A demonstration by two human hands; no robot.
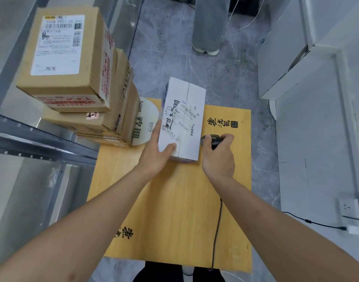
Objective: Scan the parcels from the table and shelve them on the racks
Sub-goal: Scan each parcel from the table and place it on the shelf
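Note:
A white parcel with a shipping label and black handwriting lies on the yellow wooden table. My left hand holds its near left edge, thumb on top and fingers along the side. My right hand grips a black barcode scanner just right of the parcel, its head pointing toward the parcel. The scanner's dark cable runs back across the table toward me. A stack of brown cardboard parcels stands at the table's far left corner, the top one carrying a white label.
A grey metal rack with shelves stands at the left. White cabinets line the right side. Another person's legs stand on the grey floor beyond the table. A wall socket and cable sit at lower right.

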